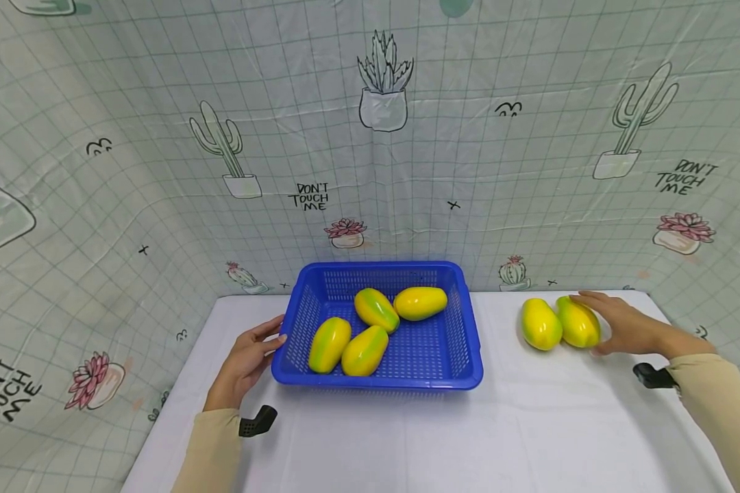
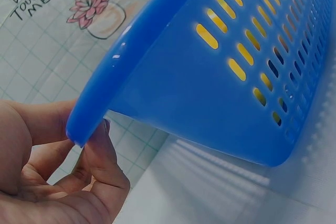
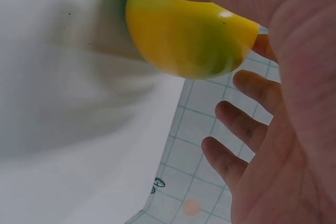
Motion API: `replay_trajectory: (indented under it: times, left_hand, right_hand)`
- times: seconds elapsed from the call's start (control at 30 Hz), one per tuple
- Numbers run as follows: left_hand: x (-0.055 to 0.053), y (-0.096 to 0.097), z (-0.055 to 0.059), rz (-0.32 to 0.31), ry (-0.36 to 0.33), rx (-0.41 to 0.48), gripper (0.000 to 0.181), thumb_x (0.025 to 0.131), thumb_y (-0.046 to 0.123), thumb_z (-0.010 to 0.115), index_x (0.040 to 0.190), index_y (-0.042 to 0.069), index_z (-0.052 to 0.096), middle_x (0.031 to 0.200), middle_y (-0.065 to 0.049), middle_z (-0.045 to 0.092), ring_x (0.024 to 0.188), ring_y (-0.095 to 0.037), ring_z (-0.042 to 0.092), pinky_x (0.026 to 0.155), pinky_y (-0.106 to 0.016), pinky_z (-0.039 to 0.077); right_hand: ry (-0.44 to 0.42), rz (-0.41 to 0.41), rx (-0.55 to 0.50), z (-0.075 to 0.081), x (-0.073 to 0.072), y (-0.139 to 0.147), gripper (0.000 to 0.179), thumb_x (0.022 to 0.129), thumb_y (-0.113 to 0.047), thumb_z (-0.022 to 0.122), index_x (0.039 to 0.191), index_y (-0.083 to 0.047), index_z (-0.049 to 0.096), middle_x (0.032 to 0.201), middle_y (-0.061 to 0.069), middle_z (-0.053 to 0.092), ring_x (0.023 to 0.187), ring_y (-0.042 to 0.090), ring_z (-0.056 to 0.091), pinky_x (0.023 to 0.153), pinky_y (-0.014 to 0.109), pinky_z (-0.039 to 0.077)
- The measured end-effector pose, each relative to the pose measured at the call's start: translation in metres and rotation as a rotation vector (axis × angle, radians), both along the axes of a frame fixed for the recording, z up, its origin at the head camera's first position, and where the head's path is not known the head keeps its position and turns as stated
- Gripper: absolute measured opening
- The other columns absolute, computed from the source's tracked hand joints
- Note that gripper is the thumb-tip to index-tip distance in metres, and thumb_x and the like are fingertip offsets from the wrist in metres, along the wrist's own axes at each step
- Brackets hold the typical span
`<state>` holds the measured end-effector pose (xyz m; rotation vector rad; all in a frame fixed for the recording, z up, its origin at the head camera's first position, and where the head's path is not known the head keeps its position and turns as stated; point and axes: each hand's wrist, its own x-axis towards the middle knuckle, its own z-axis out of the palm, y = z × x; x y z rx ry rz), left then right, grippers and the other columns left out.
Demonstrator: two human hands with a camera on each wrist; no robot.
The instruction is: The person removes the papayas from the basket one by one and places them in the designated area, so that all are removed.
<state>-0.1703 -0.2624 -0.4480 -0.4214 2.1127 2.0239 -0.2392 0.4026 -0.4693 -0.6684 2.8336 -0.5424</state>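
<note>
A blue plastic basket [image 1: 377, 383] with slotted walls holds several yellow-green mangoes [image 1: 365, 350]. At its left side my left hand [image 1: 247, 356] pinches the rim; the left wrist view shows the thumb and fingers on either side of the blue rim [image 2: 100, 87]. Two more mangoes lie side by side on the table to the right. My right hand [image 1: 629, 325] spans the outer mango [image 1: 578, 323], thumb near its front and fingers at its far side. In the right wrist view the other fingers [image 3: 244, 119] are spread apart, beside that mango [image 3: 189, 38].
The other loose mango [image 1: 540, 324] lies just left of the one by my right hand. A white cloth covers the table [image 1: 407, 438]. Behind the basket rises a hanging grid-patterned cloth [image 1: 444, 164] with plant drawings. Each wrist carries a small black device [image 1: 257, 421].
</note>
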Motion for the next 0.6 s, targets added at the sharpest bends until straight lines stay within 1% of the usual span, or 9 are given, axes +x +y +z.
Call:
replay_trajectory:
  times: [0.3,0.43,0.6]
  left_hand:
    - [-0.001,-0.001,-0.001,-0.004,0.002,0.009,0.057,0.106,-0.001,0.058,0.160,-0.001,0.040,0.157,-0.025,0.040,0.099,-0.007,0.063,0.086,-0.017,0.058]
    - [-0.002,-0.001,-0.002,0.002,-0.007,0.008,0.057,0.106,-0.002,0.057,0.161,-0.001,0.041,0.158,-0.024,0.040,0.099,-0.007,0.064,0.086,-0.017,0.058]
    - [-0.002,-0.001,-0.002,0.003,-0.003,0.013,0.057,0.106,-0.002,0.057,0.160,-0.001,0.041,0.157,-0.024,0.040,0.099,-0.007,0.064,0.086,-0.018,0.058]
  right_hand:
    - [0.030,0.018,-0.003,0.003,0.000,-0.001,0.100,0.068,-0.010,0.098,0.149,0.009,0.042,0.153,0.043,0.034,0.133,0.066,0.036,0.102,0.085,0.031]
    - [0.039,0.025,-0.025,0.011,0.000,-0.006,0.101,0.069,-0.009,0.097,0.150,0.009,0.041,0.154,0.043,0.034,0.134,0.066,0.035,0.102,0.085,0.031]
    - [0.061,0.044,-0.044,0.026,0.000,-0.017,0.102,0.070,-0.009,0.097,0.152,0.008,0.039,0.154,0.043,0.034,0.134,0.065,0.035,0.101,0.085,0.032]
